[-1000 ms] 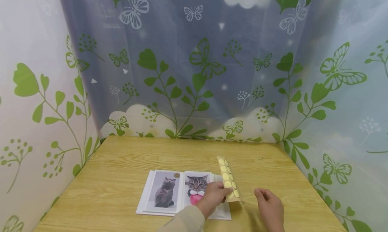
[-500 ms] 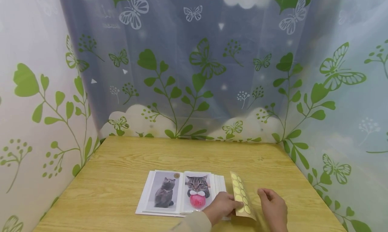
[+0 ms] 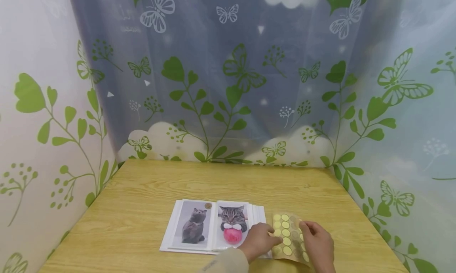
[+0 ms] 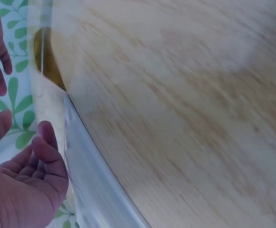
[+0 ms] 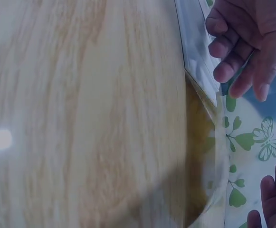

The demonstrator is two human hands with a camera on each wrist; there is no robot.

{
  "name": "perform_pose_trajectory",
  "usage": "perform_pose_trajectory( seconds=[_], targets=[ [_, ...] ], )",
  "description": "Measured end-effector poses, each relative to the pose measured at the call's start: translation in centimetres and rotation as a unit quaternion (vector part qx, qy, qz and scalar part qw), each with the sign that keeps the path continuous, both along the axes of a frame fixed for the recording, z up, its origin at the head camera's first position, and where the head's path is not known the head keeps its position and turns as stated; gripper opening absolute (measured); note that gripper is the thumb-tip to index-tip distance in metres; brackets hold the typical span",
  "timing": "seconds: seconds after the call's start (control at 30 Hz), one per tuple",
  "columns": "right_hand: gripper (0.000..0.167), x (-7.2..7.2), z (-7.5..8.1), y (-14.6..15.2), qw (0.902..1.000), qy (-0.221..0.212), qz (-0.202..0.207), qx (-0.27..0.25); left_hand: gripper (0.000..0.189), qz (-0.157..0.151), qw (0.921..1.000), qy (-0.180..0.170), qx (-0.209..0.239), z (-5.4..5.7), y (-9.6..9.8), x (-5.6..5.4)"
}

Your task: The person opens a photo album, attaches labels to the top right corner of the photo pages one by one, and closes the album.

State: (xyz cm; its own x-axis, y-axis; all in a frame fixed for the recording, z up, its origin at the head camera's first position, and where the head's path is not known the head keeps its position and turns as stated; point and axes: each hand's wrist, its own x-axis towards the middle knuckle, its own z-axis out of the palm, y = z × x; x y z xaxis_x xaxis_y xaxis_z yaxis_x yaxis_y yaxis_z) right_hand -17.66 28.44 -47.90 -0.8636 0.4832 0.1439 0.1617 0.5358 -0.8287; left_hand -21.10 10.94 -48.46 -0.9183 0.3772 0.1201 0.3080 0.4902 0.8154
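Observation:
A tan sheet of round gold stickers (image 3: 287, 233) lies beside the photo album with its right part under my right hand. My left hand (image 3: 261, 238) hovers at the sheet's left edge. In the left wrist view the left hand (image 4: 31, 185) has loosely bent fingers, the thumb apart from them and nothing between. My right hand (image 3: 318, 243) is over the sheet's right edge. Its fingers (image 5: 272, 197) look relaxed and stand off the sheet in the right wrist view; the thumb tip's contact is hidden. The white photo album (image 3: 170, 237) lies open at the left hand.
The album shows a grey cat photo (image 3: 193, 229) with a round gold sticker in its corner, and a tabby cat photo (image 3: 233, 215) with a pink ball. The wooden table (image 3: 156, 182) meets a printed curtain (image 3: 228, 106) behind and at both sides.
My left hand has come down and right with the sticker sheet, which was upright in its grip and now lies flatter on the table, reaching under the right hand. The right hand has barely moved.

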Motion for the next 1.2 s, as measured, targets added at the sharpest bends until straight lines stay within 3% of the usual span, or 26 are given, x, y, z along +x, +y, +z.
perform_pose_trajectory(
  seconds=[0.2,0.43,0.67,0.9,1.07,1.2],
  targets=[
    [0.038,-0.4,0.1,-0.4,0.9997,-0.011,0.022,-0.004,0.037,-0.011,0.9999,-0.005,0.009,0.2,-0.7,-0.4],
    [0.033,-1.1,0.3,-1.0,0.9984,-0.006,0.054,0.018,0.034,-0.004,0.998,0.058,-0.023,0.2,-2.3,-1.1],
    [0.03,-2.1,-0.1,-1.5,0.9973,-0.018,0.067,0.023,0.037,0.034,0.9862,0.112,-0.117,0.5,-4.8,-1.7],
    [0.03,-3.1,-0.5,-2.2,0.9946,-0.022,0.096,0.033,0.044,0.05,0.9721,0.128,-0.19,0.3,-7.2,-2.1],
    [0.024,-3.9,-0.8,-2.9,0.9927,-0.019,0.105,0.057,0.052,0.065,0.9634,0.136,-0.221,-0.1,-9.2,-2.1],
    [0.023,-4.6,-0.8,-3.4,0.9903,-0.021,0.116,0.073,0.059,0.064,0.9634,0.142,-0.219,-0.3,-10.5,-1.8]
  ],
)
